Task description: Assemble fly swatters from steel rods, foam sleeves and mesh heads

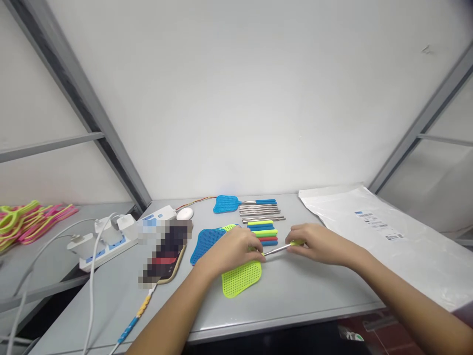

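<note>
A lime-green fly swatter [242, 280] with a metal rod lies low over the grey table between my two hands. My left hand [236, 249] is closed around the place where its mesh head meets the rod. At the other end my right hand [314, 242] grips the lime-green handle, mostly hidden by the fingers. Behind the hands are loose handle grips [262, 233] in green, blue and red. Farther back lie several metal rods [260, 211] and an assembled blue fly swatter [226, 204]. Loose blue mesh heads [207, 242] rest beside my left hand, partly covered by it.
To the left are a phone [172, 254], a white power strip [127, 241] with plugs and cables, and a small white round object [185, 213]. A white plastic bag [369, 231] covers the right side. Pink and yellow items [33, 222] sit at far left.
</note>
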The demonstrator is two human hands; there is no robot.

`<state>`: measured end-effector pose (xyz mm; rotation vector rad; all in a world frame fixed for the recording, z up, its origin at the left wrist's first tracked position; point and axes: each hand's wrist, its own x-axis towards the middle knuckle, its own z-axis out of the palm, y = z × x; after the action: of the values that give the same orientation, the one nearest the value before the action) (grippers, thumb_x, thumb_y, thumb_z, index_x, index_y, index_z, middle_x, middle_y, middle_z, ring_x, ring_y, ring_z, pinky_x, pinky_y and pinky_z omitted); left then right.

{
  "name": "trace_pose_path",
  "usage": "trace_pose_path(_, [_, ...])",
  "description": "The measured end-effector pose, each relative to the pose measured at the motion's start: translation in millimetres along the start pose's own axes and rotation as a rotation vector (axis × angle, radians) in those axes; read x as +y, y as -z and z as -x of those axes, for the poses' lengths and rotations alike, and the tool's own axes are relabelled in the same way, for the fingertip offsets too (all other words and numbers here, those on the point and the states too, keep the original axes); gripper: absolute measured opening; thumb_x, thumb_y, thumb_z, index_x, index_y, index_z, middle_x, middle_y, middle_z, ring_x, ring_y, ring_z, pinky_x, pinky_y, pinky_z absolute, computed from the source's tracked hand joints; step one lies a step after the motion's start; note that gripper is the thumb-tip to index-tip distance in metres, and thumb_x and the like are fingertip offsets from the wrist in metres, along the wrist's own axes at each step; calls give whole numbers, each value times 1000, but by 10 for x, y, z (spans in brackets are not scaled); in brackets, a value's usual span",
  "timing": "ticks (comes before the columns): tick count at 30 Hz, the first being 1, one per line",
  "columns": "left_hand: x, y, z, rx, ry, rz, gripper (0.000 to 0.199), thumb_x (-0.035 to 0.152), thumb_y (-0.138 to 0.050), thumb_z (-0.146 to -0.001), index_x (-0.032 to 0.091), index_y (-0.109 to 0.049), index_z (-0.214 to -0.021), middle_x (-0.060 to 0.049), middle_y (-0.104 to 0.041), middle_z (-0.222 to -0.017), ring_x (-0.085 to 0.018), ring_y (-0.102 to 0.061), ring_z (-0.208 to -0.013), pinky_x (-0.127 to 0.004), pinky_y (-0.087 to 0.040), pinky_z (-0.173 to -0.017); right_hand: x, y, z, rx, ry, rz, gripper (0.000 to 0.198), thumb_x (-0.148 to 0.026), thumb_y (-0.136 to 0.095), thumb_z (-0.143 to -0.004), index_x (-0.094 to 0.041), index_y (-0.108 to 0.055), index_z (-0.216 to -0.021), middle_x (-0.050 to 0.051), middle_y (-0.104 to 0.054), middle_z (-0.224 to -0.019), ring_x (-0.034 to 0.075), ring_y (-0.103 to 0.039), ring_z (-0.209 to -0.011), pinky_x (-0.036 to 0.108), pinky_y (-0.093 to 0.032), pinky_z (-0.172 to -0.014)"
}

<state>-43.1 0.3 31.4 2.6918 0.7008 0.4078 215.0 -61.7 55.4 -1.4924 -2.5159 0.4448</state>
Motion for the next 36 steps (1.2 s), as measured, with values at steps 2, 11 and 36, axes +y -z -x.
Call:
trace_pose_path(2, [113,-102,-47,48,-56,-130,18,41,-65,-85,24,-71,-83,1,-68,-80,-18,-57,-85,-36,-38,-86,49,-112,193,34,-62,-18,27,-42,-48,-94,-24,-68,-96,3,-66,-90,17,-60,-79,29,-41,-69])
trace_pose_path(11, [765,-778,10,185,65,-273,32,36,-56,-89,25,-58,-119,-9,-50,-138,-30,-41,-127,-59,-17,-112,461,-660,670,278,-131,-5,30,-39,-45,-96,-23,-70,-101,6,-57,-93,20,-58,-88,36,-47,-80])
trace_pose_path(36, [666,-893,387,61,284,-216,55,53,-31,-96,30,-36,-146,-9,-32,-154,-32,-27,-141,-57,-20,-111,326,-1053,703,246,-317,213,62,-60,-29,-95,-26,-37,-145,9,-29,-155,27,-15,-145,53,-16,-114])
